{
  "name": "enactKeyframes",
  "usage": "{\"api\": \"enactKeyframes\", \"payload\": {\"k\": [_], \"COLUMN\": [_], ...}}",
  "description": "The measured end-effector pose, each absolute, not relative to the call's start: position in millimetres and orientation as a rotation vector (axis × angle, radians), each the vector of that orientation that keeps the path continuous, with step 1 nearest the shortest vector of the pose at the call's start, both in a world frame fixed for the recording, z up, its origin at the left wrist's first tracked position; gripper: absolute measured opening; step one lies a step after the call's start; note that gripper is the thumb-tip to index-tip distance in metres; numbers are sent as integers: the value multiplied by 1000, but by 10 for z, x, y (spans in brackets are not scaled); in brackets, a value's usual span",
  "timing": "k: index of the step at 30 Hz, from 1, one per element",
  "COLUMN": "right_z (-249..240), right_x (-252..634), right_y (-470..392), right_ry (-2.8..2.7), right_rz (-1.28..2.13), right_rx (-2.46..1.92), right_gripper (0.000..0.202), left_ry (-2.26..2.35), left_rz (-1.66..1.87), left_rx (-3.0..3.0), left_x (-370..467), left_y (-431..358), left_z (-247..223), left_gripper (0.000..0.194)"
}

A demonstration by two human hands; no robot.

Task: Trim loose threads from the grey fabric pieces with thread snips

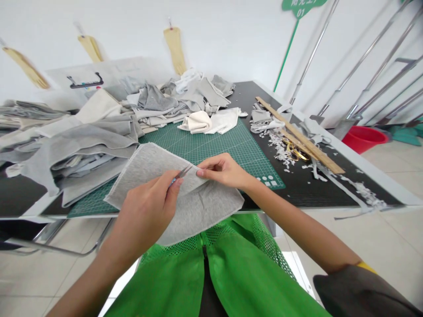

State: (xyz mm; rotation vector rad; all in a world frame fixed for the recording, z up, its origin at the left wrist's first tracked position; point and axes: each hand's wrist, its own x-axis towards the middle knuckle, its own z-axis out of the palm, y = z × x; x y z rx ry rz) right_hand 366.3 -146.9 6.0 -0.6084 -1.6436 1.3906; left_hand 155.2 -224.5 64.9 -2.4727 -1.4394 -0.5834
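A grey stitched cloth piece (145, 169) lies at the table's front edge, its lower part hanging over my green vest. My left hand (150, 207) is closed around small thread snips (183, 172) with a bit of blue at the grip. The pointed blades lie over the cloth's upper edge, close to my right fingers. With thumb and fingers pinched, my right hand (223, 171) grips that same edge. Beneath the cloth is a green cutting mat (228, 147) with a grid.
Fabric piles (95, 136) cover the left and back. On the right lie a wooden ruler (300, 136), gold-handled scissors (295, 152) and white scraps (280, 147). A red bucket (363, 137) stands on the floor beyond the table's right side. Yellow gloves (176, 50) hang on the wall.
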Motion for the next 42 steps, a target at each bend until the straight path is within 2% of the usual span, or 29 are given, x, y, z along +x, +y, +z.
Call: {"api": "enactKeyframes", "payload": {"k": [6, 12, 42], "right_z": [44, 49, 58], "right_x": [3667, 3668, 3662], "right_y": [-1459, -1466, -1492], "right_ry": [-1655, -1654, -1658], "right_rz": [1373, 1362, 1353], "right_rx": [-617, -600, -621], "right_gripper": [30, 30, 31], "left_ry": [-1455, -1523, -1529], "left_rz": [-311, -223, -255], "left_rx": [-2394, -2406, -2422], "left_x": [1552, 1560, 1617], "left_y": [-2281, -2279, -2260], "left_z": [650, 662, 634], "left_gripper": [33, 34, 34]}}
